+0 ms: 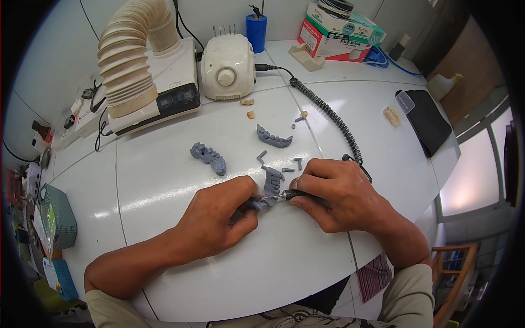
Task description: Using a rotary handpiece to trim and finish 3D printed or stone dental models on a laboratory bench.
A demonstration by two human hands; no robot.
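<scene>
Head view — grey dental model (272, 183) between both hands (219, 213) (343, 197)

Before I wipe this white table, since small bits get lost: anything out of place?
Short grey rod fragments lie scattered beside and beyond the handheld grey dental model, looking like loose offcuts.

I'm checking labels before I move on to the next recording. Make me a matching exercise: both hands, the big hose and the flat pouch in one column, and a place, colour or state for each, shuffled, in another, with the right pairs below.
Column one
1. Left hand
2. Big hose
3. Right hand
4. Flat pouch

Column two
A. Black, lying toward the right of the picture
B. Gripping a pen-like tool
C. Holding a grey tooth model
D. Cream, ribbed, arching at the upper left

Pairs: 1-C, 2-D, 3-B, 4-A
</scene>
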